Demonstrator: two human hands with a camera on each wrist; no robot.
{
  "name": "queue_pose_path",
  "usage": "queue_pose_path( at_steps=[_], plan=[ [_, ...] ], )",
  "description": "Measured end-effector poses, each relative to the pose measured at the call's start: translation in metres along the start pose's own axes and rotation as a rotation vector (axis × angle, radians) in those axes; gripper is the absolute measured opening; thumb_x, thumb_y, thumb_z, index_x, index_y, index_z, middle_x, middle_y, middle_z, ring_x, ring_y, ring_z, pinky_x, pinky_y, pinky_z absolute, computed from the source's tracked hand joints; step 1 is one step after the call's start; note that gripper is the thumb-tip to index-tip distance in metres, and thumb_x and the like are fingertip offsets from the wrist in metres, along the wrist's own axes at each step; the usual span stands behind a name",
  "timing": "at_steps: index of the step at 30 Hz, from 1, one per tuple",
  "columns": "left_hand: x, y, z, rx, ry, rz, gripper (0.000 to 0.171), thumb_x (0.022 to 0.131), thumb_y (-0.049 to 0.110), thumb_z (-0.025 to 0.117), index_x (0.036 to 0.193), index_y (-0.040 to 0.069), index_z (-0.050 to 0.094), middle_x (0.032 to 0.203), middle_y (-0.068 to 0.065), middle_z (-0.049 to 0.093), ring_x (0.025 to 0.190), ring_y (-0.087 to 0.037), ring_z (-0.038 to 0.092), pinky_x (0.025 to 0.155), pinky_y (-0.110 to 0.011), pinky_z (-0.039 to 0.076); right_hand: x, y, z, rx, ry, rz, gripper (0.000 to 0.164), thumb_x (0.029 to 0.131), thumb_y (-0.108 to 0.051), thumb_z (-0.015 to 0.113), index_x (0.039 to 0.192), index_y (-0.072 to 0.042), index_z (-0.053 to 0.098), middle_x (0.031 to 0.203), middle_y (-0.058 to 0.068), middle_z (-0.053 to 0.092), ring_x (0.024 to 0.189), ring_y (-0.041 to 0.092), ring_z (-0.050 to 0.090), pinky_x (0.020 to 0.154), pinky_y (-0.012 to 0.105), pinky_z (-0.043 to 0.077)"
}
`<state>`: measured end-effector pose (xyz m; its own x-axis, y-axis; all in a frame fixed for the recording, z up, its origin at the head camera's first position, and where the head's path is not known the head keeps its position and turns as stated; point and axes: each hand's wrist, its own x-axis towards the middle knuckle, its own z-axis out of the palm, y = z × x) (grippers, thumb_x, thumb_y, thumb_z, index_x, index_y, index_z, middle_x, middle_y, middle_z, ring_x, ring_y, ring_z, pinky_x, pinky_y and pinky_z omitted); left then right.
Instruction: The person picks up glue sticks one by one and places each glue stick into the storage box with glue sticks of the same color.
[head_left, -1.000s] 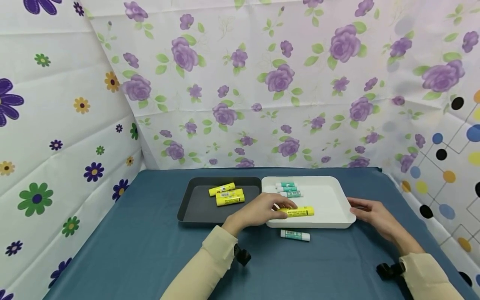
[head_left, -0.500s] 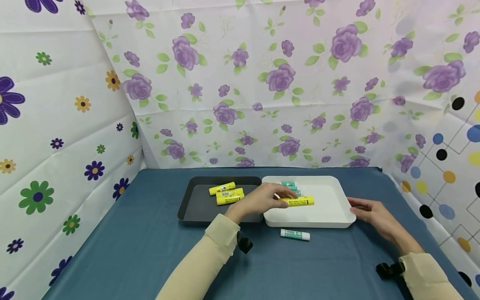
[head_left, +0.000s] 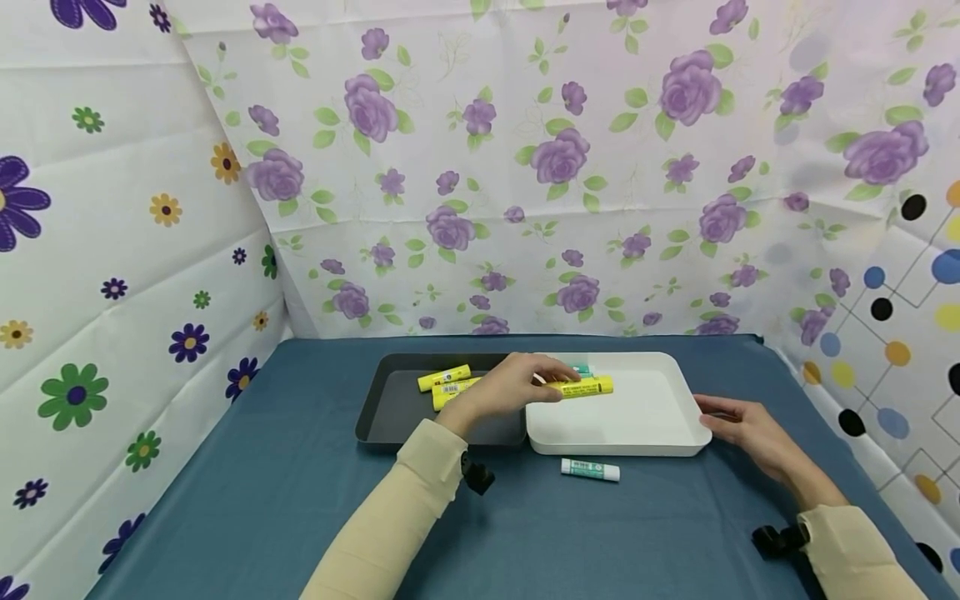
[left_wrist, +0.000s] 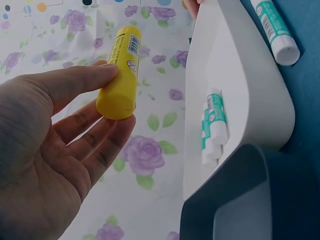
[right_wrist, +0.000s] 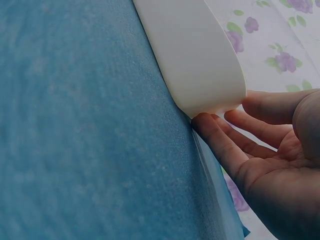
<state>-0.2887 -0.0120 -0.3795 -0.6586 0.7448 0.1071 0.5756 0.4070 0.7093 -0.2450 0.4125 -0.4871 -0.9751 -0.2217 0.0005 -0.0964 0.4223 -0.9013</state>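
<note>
My left hand (head_left: 517,385) pinches a yellow glue stick (head_left: 592,387) between thumb and fingertips, raised over the seam between the two trays. In the left wrist view the yellow glue stick (left_wrist: 120,80) stands clear above the trays. My right hand (head_left: 757,429) touches the right end of the white tray (head_left: 637,425) with fairly straight thumb and fingers, also seen at the tray's corner in the right wrist view. Several green-and-white glue sticks (left_wrist: 215,120) lie in the white tray, mostly hidden in the head view. Yellow glue sticks (head_left: 444,377) lie in the dark grey tray (head_left: 393,425), partly behind my left hand.
One green-and-white glue stick (head_left: 590,470) lies on the blue cloth (head_left: 600,533) in front of the white tray. The trays stand side by side near the table's back edge. Flowered sheets (head_left: 480,167) hang behind and at the sides.
My left hand has lifted the yellow glue stick from low over the white tray's front and carried it back and left towards the dark tray. The right hand has stayed in place.
</note>
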Motion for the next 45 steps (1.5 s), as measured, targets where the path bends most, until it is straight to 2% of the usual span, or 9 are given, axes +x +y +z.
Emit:
queue_pose_path(
  at_steps=[7,14,30,37,45],
  plan=[
    [-0.006,-0.001,-0.013,0.004,0.028,-0.007,0.034,0.104,0.017,0.067,0.138,0.02,0.069,0.129,0.003,0.069,0.115,-0.01,0.063,0.096,-0.03,0.053,0.001,0.001,0.0,-0.008,0.004,0.006,0.063,0.108,-0.027,0.061,0.155,0.009,0.04,0.147,0.036,0.048,0.107,-0.004,0.062,0.088,0.02,0.055],
    [-0.016,-0.007,-0.026,0.049,0.062,-0.03,0.035,0.103,0.015,0.068,0.138,0.017,0.069,0.127,0.0,0.07,0.112,-0.012,0.064,0.098,-0.034,0.053,0.002,0.001,0.0,0.0,0.004,0.007,0.064,0.107,-0.028,0.061,0.156,0.008,0.04,0.148,0.035,0.048,0.108,-0.004,0.062,0.088,0.02,0.055],
    [-0.047,-0.033,-0.051,0.066,0.092,-0.09,0.033,0.102,0.015,0.07,0.134,0.018,0.071,0.126,0.0,0.071,0.112,-0.016,0.067,0.096,-0.038,0.055,0.0,-0.001,0.001,0.019,-0.002,0.0,0.062,0.108,-0.026,0.061,0.155,0.008,0.041,0.152,0.035,0.045,0.111,-0.006,0.06,0.089,0.019,0.054],
    [-0.059,-0.041,-0.062,0.123,0.073,-0.127,0.032,0.102,0.014,0.069,0.134,0.017,0.071,0.123,0.0,0.071,0.11,-0.018,0.066,0.093,-0.039,0.055,0.0,-0.002,0.001,0.022,0.0,0.004,0.062,0.108,-0.027,0.061,0.156,0.006,0.041,0.153,0.034,0.044,0.111,-0.007,0.06,0.089,0.019,0.054],
    [-0.07,-0.049,-0.077,0.144,0.004,-0.13,0.033,0.102,0.012,0.068,0.136,0.012,0.07,0.127,-0.004,0.071,0.114,-0.021,0.066,0.094,-0.041,0.056,-0.001,-0.002,0.0,0.021,0.003,0.006,0.061,0.108,-0.026,0.061,0.156,0.007,0.041,0.153,0.034,0.043,0.111,-0.008,0.06,0.089,0.018,0.053]
  ],
)
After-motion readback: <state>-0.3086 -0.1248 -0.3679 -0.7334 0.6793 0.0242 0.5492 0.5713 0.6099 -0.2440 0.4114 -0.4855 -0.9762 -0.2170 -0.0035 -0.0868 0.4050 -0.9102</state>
